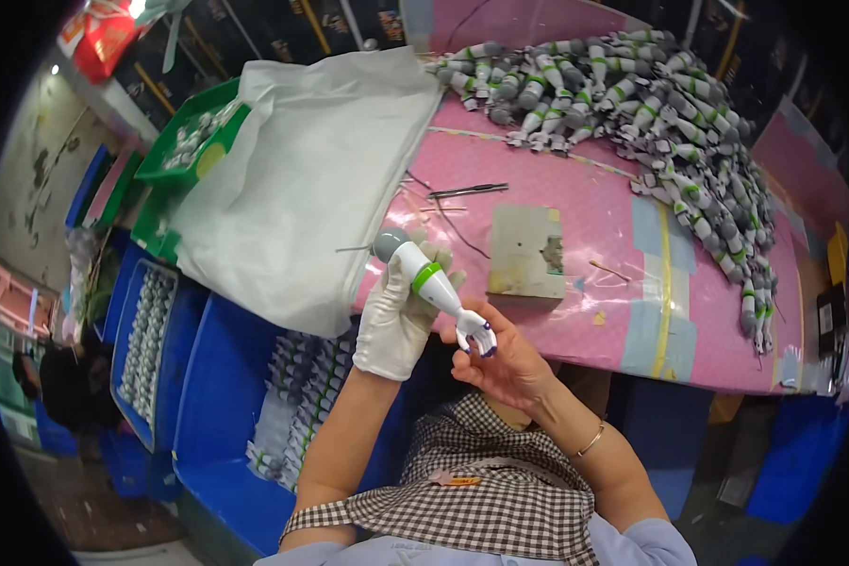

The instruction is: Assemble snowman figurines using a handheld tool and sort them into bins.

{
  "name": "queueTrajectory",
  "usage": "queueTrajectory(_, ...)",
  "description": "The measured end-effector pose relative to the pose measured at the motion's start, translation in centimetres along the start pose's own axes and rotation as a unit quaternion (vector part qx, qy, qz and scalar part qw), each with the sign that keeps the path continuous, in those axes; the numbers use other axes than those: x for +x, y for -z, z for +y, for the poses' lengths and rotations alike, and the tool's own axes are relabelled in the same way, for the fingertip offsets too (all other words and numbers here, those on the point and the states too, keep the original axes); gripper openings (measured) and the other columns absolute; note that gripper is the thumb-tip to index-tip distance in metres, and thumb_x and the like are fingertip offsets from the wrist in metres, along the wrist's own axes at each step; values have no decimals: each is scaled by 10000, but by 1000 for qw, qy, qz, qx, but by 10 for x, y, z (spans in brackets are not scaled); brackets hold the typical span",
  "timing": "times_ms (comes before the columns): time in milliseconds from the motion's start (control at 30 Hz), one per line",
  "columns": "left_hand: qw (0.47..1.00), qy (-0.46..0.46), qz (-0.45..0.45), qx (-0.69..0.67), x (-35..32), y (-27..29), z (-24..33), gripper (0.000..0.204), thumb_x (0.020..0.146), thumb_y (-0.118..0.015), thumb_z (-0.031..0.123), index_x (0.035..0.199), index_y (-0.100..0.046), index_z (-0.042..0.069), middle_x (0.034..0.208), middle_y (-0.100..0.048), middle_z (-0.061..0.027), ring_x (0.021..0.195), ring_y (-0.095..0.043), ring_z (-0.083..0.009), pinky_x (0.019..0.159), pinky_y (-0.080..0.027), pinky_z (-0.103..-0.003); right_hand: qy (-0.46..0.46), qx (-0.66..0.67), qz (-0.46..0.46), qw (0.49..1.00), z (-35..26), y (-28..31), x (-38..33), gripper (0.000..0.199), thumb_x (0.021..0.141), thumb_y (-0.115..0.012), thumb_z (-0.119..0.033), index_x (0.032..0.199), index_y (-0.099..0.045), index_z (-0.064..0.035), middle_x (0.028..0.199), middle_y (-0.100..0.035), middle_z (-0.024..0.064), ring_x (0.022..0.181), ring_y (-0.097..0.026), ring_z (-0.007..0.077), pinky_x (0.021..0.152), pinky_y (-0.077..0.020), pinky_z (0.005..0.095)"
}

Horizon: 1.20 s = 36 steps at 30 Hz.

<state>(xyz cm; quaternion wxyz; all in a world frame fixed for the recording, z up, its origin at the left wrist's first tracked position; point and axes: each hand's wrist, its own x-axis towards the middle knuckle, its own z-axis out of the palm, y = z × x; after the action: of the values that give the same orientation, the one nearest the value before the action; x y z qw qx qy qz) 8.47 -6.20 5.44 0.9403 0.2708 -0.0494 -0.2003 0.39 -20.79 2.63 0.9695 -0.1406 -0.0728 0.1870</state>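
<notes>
A white toy arm (448, 298) slants between my hands, with a grey ball at its upper end and a bright green band round its middle. Its lower end is a small white toy hand with dark purple fingertips. My left hand (390, 330), in a white glove, is closed round the middle of the toy arm. Bare, my right hand (511, 366) has its thumb and fingers curled at the toy hand end. A thin pin-like piece sticks out left of the grey ball. Just beyond, on the pink table, sits a beige metal block (519, 250).
Many similar toy arms lie in a large pile (623, 90) at the far right. Black tweezers (469, 191) and a thin cable rest on the pink table (585, 203). A white sheet (292, 170) covers its left part. Blue bins (208, 415) with rows of parts stand at left.
</notes>
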Motion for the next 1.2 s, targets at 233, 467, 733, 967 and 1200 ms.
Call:
queueTrajectory(233,996,79,-40,-14,8,-23,-16,510,937,-495,342,1349,-385,63,1255,-536,-113,1180,-509,-288,1011,-408,-528,241,-570,-11,785,-21,10,-11,428,811,-610,76,1211,-558,-68,1007,-595,108,772,-629,177,624,-529,286)
queueTrajectory(467,963,192,-27,-185,18,-12,-32,529,954,-405,446,1323,-418,67,1148,-583,-115,993,-598,-275,923,-467,-494,226,-594,156,756,-70,4,-33,185,815,-674,-42,995,-676,0,849,-633,58,556,-567,91,496,-460,198)
queueTrajectory(733,957,288,-17,-44,-2,-31,-65,645,947,-283,565,1295,-440,45,1075,-610,-129,830,-605,-229,695,-527,-375,151,-339,272,888,-124,0,-24,367,946,-520,-206,1222,-496,35,1077,-642,172,605,-625,113,559,-551,230)
queueTrajectory(967,943,329,-28,51,-20,-31,-80,689,940,-288,578,1310,-412,11,1006,-618,-115,711,-588,-184,641,-501,-296,211,-202,269,918,-129,9,-35,276,897,-575,-160,1108,-594,17,974,-670,99,685,-632,84,635,-561,208)
queueTrajectory(1200,828,202,2,522,-31,-49,-90,351,852,-658,133,1127,-487,-1,899,-595,-53,689,-550,-86,631,-456,-230,130,-336,278,891,-138,22,-39,211,870,-604,-164,965,-648,19,788,-631,57,578,-553,93,504,-445,201)
